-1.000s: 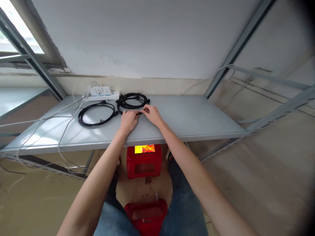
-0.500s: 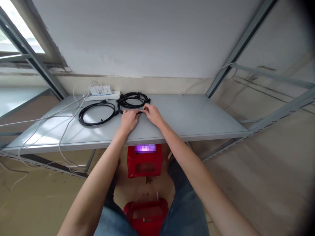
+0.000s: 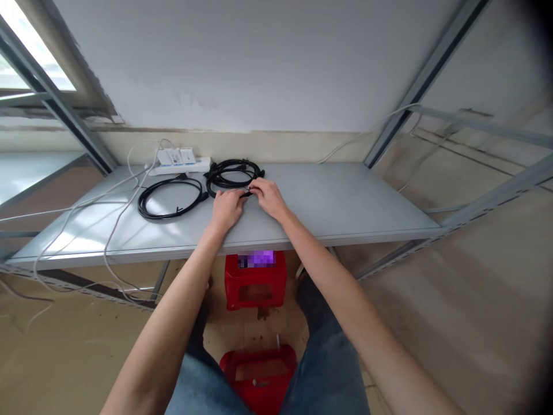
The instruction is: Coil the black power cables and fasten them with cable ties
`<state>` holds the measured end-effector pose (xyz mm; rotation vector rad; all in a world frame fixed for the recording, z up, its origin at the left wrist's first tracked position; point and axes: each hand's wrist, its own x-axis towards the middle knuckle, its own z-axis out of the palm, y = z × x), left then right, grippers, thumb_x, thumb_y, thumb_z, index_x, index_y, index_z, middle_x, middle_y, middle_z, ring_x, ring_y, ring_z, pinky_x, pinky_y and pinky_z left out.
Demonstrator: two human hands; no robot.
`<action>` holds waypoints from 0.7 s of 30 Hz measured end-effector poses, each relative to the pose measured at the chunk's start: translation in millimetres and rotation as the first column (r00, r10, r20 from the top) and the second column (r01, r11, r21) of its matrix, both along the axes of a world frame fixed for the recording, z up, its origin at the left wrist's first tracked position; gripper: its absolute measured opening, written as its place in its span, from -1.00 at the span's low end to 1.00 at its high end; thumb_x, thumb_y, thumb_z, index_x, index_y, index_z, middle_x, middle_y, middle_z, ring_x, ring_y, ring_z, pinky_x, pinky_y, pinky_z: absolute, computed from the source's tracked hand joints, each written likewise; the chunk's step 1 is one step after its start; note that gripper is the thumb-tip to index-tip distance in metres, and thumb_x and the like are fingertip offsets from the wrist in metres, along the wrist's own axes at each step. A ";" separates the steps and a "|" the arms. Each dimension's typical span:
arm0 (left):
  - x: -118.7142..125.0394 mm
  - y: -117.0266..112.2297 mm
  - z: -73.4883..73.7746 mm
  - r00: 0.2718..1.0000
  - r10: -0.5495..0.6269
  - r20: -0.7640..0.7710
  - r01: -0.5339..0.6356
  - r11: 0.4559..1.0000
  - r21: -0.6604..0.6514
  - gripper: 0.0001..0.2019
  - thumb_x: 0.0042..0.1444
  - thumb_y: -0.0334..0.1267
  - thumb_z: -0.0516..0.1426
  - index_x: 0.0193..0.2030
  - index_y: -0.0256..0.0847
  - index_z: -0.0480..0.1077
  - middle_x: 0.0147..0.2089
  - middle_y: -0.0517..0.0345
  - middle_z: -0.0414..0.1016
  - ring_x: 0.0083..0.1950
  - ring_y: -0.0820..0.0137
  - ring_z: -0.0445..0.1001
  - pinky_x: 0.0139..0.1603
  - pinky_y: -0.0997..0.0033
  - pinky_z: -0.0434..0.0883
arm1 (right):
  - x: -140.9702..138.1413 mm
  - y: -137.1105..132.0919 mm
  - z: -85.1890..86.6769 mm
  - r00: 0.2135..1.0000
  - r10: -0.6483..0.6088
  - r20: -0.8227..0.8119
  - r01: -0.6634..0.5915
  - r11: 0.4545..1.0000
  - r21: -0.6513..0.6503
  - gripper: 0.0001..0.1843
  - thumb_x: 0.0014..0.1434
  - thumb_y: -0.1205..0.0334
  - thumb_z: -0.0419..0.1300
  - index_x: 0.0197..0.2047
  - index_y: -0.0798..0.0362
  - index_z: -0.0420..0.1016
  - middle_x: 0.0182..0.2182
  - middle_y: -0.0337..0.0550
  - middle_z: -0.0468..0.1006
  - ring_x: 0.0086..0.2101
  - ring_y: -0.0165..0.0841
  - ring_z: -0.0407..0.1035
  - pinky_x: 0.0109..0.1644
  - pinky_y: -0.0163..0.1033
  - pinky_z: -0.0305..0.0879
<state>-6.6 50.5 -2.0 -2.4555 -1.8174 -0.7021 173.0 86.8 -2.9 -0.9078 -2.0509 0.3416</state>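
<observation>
On the grey shelf, my left hand (image 3: 227,207) is closed, its fingers pressed down on a strand at the near side of a coiled black cable (image 3: 231,185). My right hand (image 3: 268,197) pinches with thumb and forefinger just right of it, at the same black strand; a small dark bit shows at the fingertips, too small to name. Plugs of the coil lie partly among its loops. A second coiled black cable (image 3: 149,216) rests to the left, its plug ends at the coil's right side and a small tie at its near edge.
A white power strip (image 3: 201,166) with white adapters (image 3: 175,155) stands against the wall. White cords (image 3: 113,230) trail over the left of the shelf (image 3: 337,202) and its front edge. Beneath are a red stool (image 3: 254,282) with a blurred purple-lit object on it and another red stool (image 3: 259,397).
The view has shifted slightly. My hands stay at the same spot on the cable, with only small finger movement at the right fingertips.
</observation>
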 end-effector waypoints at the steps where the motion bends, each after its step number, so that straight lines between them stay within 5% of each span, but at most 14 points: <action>1: 0.1 -0.6 0.7 1.000 0.002 0.000 -0.002 1.000 -0.002 -0.66 0.46 -0.22 0.00 0.12 -0.09 0.59 0.21 -0.08 0.67 0.25 -0.02 0.56 0.19 0.06 0.28 | -0.1 0.3 -0.4 1.000 0.004 -0.006 -0.004 1.000 0.003 -0.78 0.38 0.38 0.05 -0.21 0.01 0.51 -0.18 -0.07 0.57 -0.17 -0.20 0.43 0.00 -0.16 0.29; 14: -0.9 1.2 1.8 0.999 0.016 -0.047 -0.016 1.000 -0.005 -0.66 0.44 -0.20 0.00 0.08 -0.06 0.61 0.11 -0.07 0.70 0.18 0.01 0.58 0.15 0.10 0.32 | -5.5 4.2 -5.0 0.993 -0.056 -0.101 0.049 0.996 -0.068 -0.84 0.23 0.38 0.12 -0.21 0.02 0.51 -0.28 -0.16 0.57 -0.29 -0.31 0.43 -0.06 -0.21 0.36; 21: -0.9 1.2 1.6 0.998 0.030 -0.047 -0.031 0.999 -0.013 -0.64 0.43 -0.19 0.01 0.06 -0.10 0.64 0.07 -0.14 0.70 0.16 -0.02 0.60 0.16 0.06 0.34 | -5.3 -2.1 -1.5 0.995 0.022 -0.093 -0.030 0.996 -0.085 -0.83 0.33 0.11 0.27 -0.10 0.01 0.52 -0.32 -0.21 0.55 -0.33 -0.32 0.39 -0.12 -0.22 0.36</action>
